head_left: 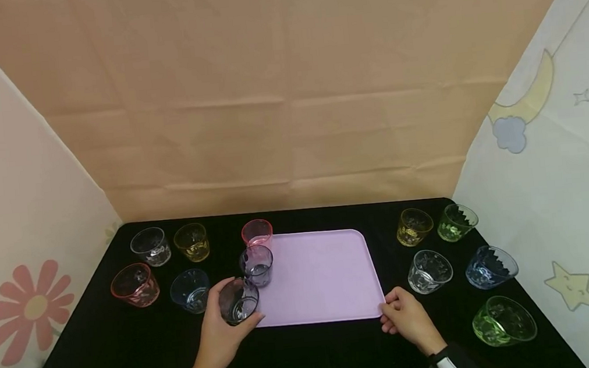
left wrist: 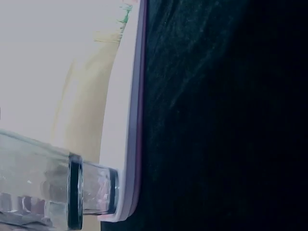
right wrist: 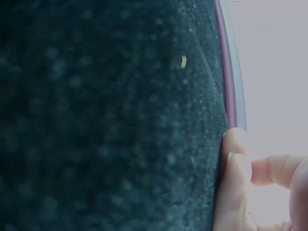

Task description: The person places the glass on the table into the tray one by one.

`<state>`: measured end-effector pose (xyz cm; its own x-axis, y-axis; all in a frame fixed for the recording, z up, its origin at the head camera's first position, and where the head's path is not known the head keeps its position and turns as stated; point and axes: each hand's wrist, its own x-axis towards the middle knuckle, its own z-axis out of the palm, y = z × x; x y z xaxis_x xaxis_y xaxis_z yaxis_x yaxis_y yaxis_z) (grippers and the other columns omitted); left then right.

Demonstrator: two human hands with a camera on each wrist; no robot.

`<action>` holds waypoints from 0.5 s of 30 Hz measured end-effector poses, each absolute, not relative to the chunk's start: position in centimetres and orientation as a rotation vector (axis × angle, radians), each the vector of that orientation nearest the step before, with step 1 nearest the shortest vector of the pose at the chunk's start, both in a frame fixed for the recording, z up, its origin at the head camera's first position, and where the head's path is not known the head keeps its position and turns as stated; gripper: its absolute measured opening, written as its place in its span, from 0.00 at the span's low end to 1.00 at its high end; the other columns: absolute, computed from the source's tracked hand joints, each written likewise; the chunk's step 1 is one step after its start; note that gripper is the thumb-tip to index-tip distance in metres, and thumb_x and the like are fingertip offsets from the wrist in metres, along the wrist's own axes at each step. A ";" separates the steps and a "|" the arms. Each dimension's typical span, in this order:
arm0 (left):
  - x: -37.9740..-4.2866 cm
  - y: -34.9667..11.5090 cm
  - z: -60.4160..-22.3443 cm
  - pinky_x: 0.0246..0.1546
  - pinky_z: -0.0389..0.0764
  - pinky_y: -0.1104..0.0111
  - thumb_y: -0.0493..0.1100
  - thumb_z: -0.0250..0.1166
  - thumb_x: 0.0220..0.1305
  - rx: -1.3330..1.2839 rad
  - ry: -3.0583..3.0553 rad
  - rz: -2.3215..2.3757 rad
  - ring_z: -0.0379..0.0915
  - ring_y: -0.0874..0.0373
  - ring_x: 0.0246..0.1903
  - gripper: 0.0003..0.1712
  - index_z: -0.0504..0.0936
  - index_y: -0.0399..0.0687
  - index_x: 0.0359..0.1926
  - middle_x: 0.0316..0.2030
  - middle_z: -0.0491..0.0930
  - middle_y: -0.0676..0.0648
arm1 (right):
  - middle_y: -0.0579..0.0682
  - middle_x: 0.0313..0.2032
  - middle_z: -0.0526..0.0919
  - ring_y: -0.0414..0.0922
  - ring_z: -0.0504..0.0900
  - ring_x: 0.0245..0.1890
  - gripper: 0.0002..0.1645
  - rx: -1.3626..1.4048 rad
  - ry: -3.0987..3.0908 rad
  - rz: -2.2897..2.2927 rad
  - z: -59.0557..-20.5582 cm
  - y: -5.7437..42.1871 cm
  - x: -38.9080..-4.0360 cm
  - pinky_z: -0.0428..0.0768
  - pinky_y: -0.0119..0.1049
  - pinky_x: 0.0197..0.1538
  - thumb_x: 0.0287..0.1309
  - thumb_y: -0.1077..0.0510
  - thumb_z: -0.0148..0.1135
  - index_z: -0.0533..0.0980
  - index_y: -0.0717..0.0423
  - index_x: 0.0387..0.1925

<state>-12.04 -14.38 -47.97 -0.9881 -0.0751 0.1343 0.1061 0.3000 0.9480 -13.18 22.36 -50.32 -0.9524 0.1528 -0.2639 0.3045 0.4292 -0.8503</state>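
The left hand [head_left: 217, 330] grips a glass [head_left: 239, 301] between thumb and fingers; the right hand [head_left: 410, 319] pinches the tray [head_left: 320, 275] at its near-right corner.

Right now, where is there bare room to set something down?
Free: the lilac tray right of the pink glass and purple glass; the black table in front, between left hand and right hand. Crowded: the tray's left edge, both far table corners.
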 end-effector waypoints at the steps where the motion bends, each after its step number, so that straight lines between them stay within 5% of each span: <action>1: -12.2 -14.2 -48.1 0.67 0.67 0.48 0.35 0.80 0.51 -0.027 -2.405 -1.777 0.67 0.41 0.67 0.48 0.62 0.43 0.69 0.65 0.72 0.40 | 0.53 0.20 0.80 0.48 0.82 0.18 0.06 0.411 2.530 -1.549 -50.3 22.4 -13.2 0.80 0.37 0.21 0.65 0.70 0.58 0.68 0.65 0.37; 15: -13.5 -13.1 -49.8 0.70 0.61 0.45 0.35 0.80 0.51 0.002 -2.417 -1.820 0.61 0.38 0.70 0.54 0.56 0.43 0.73 0.70 0.62 0.35 | 0.53 0.20 0.80 0.48 0.81 0.18 0.06 0.379 2.524 -1.578 -50.6 22.5 -13.2 0.80 0.35 0.21 0.64 0.70 0.58 0.68 0.65 0.36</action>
